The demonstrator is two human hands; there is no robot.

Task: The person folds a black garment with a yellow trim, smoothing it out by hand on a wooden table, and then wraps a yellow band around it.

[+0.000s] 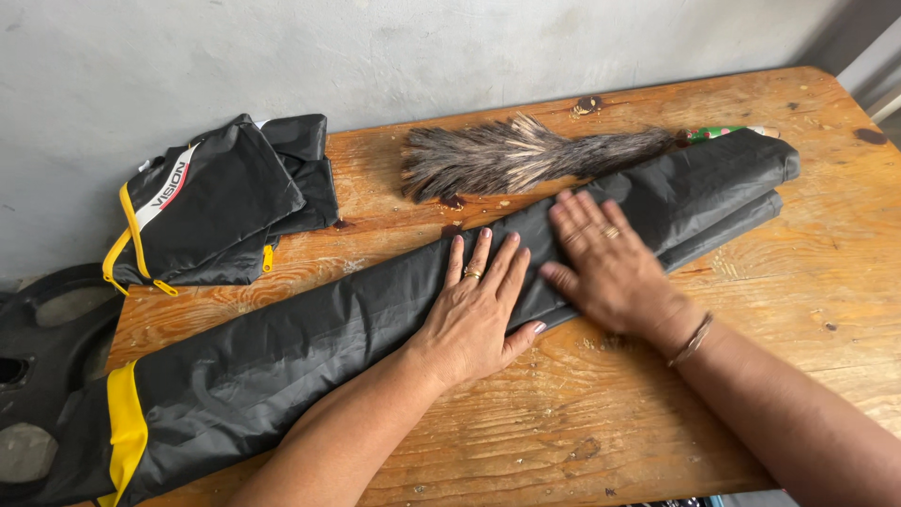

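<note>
A: Black cloth (310, 329), long folded strip, laid slantwise across wooden table (582, 441), near end with yellow band (127, 427) hanging past left table edge, far end up by right corner.

B: Hands?

A: Left hand (479, 310) flat on cloth, fingers spread, palm down, nothing gripped. Right hand (605, 258) just beside it, also flat and open on cloth, slightly blurred, nothing clasped. Thumbs near each other, not quite touching. Rings on both, bangle (693, 340) on right wrist.

B: Risks?

A: Probably slippery fabric; pressed only in the middle, so folds likely to creep apart toward either end. Overhanging left end could drag the strip off the table by its own weight. Rough, splintery wood might snag cloth. Feather duster (526, 155) lay touching or nearly touching the far edge of cloth; could get swept along or shed bits on it. Rings might catch fabric too.

B: Surface, room?

A: Worn orange-brown planks, scratched, dark spots, some pale grit. Table pushed against plain grey-white plaster wall (375, 47). Second folded black bag (221, 202) with yellow zip trim at back left corner, well apart from hands. Black plastic chair (42, 357) down beside left end of table. Daylight, soft, no hard shadows. No other person in view.
</note>
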